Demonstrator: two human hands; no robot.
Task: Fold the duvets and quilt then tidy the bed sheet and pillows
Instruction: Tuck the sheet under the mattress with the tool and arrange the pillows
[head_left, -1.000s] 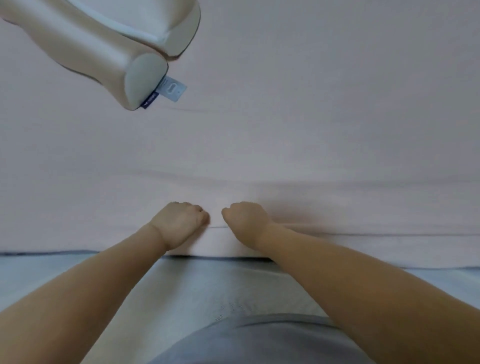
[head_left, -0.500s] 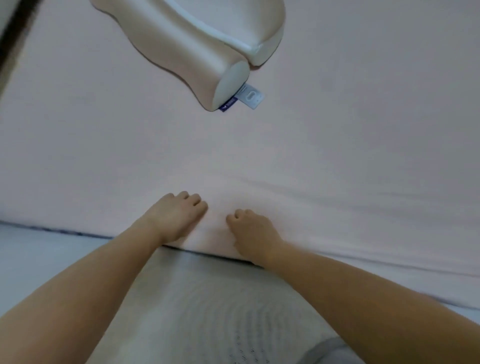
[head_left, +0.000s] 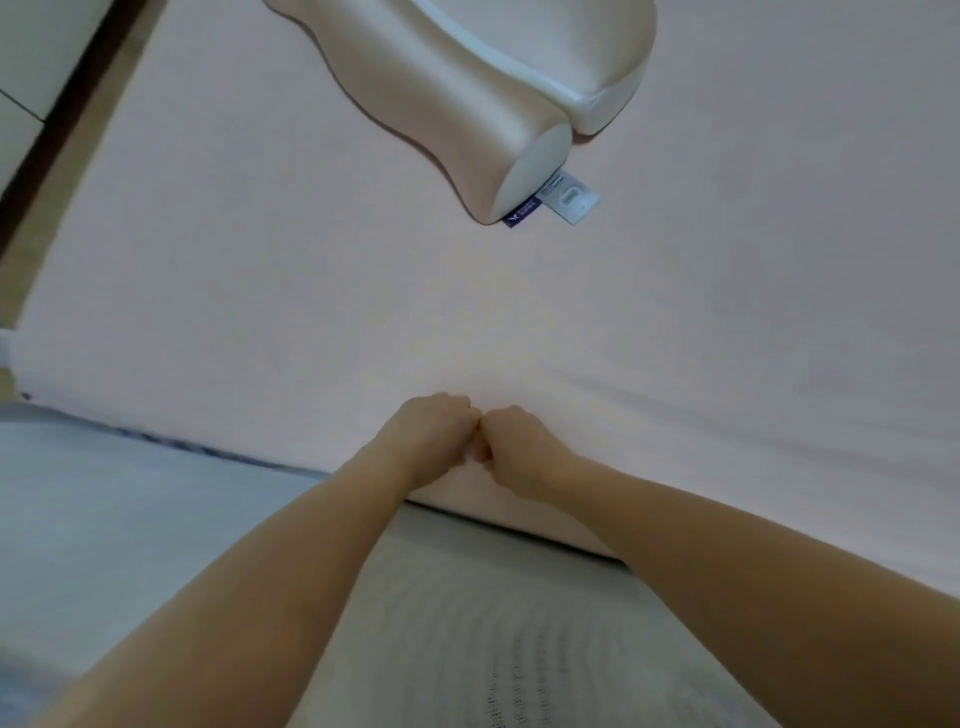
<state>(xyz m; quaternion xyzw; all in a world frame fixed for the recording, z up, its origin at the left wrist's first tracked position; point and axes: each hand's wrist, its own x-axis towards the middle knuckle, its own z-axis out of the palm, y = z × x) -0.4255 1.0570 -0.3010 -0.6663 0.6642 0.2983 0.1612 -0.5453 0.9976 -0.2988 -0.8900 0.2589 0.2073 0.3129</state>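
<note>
**Head view: both hands meet at the edge of the pink bed sheet**

Head view, looking down along two bare forearms. The left hand (head_left: 423, 441) and right hand (head_left: 519, 449) now sit knuckle to knuckle on the near edge of the smooth pale pink fitted bed sheet (head_left: 260, 291). Half a second ago a clear gap lay between them; they have since drawn together until they touch. Both have curled fingers and appear to pinch the sheet's fabric, though the fingertips are hidden. Faint creases run from the hands toward the right.

A cream, satin-covered contoured pillow (head_left: 457, 98) with a grey label lies well beyond the hands, near the top of the view, apart from them.

Below the sheet's edge, the grey-white quilted mattress side (head_left: 156, 493) shows. The meeting grip suggests the sheet is being gathered and pulled taut; the pillow appears not yet tidied.
</note>
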